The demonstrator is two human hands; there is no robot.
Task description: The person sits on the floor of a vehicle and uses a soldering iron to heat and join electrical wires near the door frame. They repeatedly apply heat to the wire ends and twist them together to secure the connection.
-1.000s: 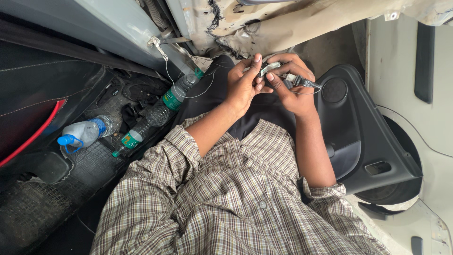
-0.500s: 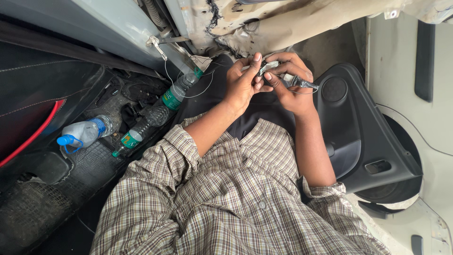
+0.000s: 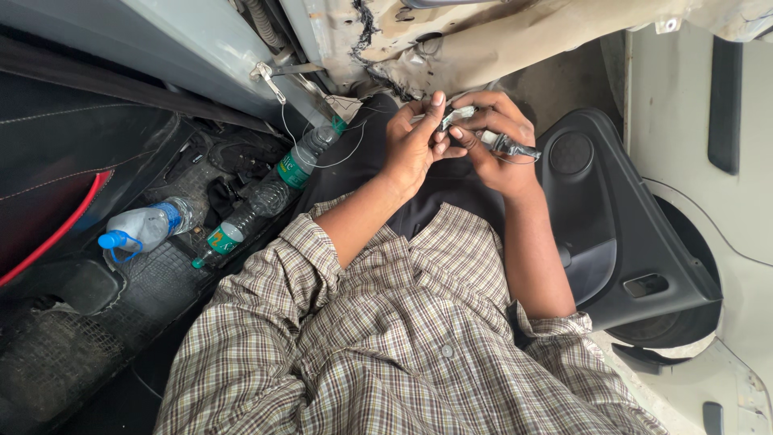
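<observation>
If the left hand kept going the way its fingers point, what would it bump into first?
Probably the small grey part pinched between both hands, since the left hand already touches it. Past that lies the torn beige panel, though depth is hard to judge.

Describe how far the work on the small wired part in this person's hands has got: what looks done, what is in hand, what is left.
Done: the small grey wired part is out in the open, held up in front of the black door panel. In hand: the left hand and right hand both pinch it, fingers working at its taped end. Left: a thin wire hangs loose toward the car body, and nothing looks refitted yet.
</observation>
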